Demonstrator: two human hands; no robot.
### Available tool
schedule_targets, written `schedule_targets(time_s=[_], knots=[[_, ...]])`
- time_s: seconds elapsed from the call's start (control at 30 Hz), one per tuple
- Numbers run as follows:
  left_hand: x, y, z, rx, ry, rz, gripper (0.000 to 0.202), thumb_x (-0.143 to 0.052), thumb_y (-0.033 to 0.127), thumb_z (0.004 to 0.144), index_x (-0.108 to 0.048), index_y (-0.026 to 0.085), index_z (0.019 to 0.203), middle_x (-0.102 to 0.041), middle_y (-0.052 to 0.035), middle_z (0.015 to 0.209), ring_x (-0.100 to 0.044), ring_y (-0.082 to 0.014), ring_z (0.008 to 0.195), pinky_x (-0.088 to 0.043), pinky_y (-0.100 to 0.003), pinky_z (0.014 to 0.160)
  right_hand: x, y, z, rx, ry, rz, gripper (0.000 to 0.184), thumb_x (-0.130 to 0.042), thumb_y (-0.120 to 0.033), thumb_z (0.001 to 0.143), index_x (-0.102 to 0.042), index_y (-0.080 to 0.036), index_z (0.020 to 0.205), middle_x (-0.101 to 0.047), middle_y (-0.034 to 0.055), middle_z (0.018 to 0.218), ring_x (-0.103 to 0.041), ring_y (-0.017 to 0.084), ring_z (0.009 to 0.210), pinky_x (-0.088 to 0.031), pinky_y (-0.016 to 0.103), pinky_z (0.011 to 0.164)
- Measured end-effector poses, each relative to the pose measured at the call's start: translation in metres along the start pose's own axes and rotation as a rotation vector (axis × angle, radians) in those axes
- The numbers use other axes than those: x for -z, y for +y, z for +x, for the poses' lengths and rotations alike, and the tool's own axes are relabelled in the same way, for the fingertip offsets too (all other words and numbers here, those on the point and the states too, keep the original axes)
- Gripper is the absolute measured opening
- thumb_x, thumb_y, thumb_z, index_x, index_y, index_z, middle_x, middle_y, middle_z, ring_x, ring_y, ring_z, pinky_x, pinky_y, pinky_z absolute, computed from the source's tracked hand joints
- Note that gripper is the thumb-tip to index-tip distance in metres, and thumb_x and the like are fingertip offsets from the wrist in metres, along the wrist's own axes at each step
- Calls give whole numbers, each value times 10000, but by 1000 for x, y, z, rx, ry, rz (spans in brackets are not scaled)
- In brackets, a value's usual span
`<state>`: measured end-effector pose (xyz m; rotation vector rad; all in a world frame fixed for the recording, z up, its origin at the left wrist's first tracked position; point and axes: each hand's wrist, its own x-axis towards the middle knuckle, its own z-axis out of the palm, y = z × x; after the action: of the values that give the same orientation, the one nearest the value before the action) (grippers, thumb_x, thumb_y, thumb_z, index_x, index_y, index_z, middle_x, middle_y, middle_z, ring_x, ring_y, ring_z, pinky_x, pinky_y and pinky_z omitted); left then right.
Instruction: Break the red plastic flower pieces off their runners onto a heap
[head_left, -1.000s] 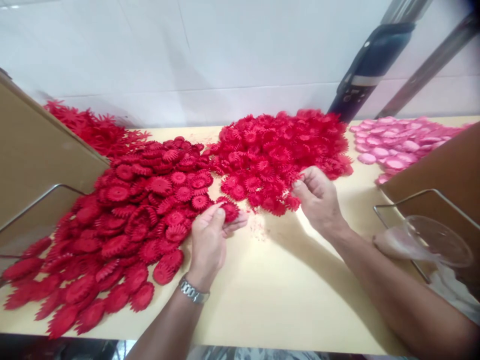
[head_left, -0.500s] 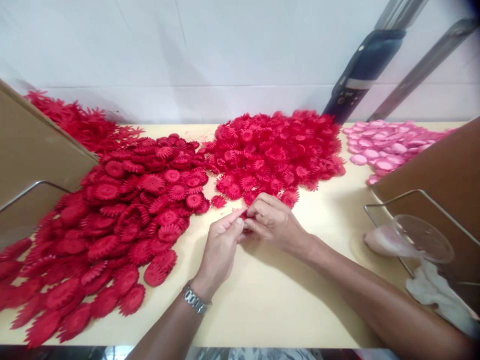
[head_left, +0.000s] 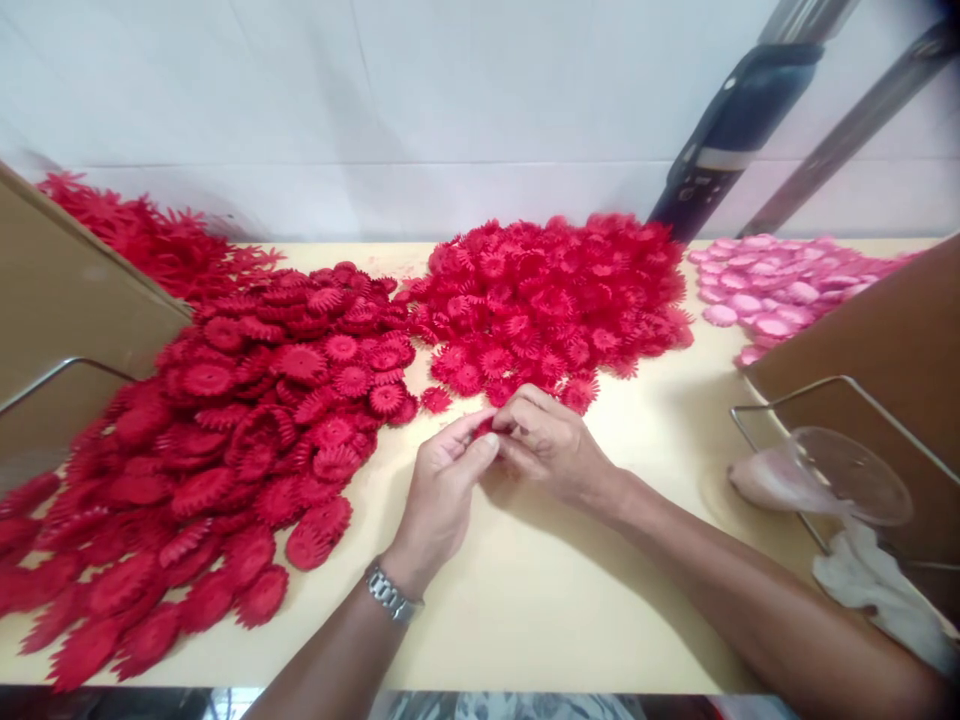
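My left hand (head_left: 444,490) and my right hand (head_left: 551,445) meet at the middle of the pale table (head_left: 540,590), fingertips pinched together on a small red petal piece (head_left: 486,428) that shows only as a sliver between them. A wide heap of larger red petal discs (head_left: 247,430) lies just left of my left hand. A pile of smaller, frillier red petal pieces (head_left: 547,300) lies right behind both hands. My left wrist wears a metal watch (head_left: 390,595).
Spiky red pieces (head_left: 150,240) are heaped at the far left by the wall. Pink discs (head_left: 780,285) lie at the far right. Brown cardboard walls (head_left: 75,310) flank both sides. A wire rack with a clear plastic bag (head_left: 840,475) sits right. Dark metal bars (head_left: 735,120) lean on the wall.
A second ago my hands were apart, the left holding a red disc and the right at the smaller pile. They came together at the table's middle and stay pinched there.
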<state>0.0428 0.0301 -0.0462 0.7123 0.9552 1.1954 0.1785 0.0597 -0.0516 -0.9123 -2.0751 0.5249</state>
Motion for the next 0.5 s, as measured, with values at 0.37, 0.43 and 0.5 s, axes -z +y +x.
schedule_targets(time_s=[0.37, 0.43, 0.5], knots=[[4, 2, 2, -56, 103, 83, 94, -622, 204, 691, -626, 125, 744, -623, -10, 643, -521, -71, 483, -385, -175, 440, 7, -1, 0, -162, 116, 149, 86, -518, -137, 794, -591, -163, 831, -593, 37, 765, -564, 140, 699, -455, 279, 638], [3, 2, 0, -57, 79, 127, 131, -606, 258, 718, -601, 135, 761, -597, 6, 598, -523, -84, 440, -390, -184, 391, 6, 1, 0, -157, 107, 136, 93, -513, -138, 798, -597, -162, 829, -597, 38, 766, -566, 141, 696, -453, 281, 633], [2, 1, -2, -39, 60, 167, 170, -596, 310, 733, -583, 143, 763, -577, 21, 563, -521, -92, 403, -393, -192, 358, 5, 2, -1, -145, 98, 132, 95, -511, -145, 802, -599, -165, 834, -598, 37, 768, -567, 141, 690, -455, 281, 627]])
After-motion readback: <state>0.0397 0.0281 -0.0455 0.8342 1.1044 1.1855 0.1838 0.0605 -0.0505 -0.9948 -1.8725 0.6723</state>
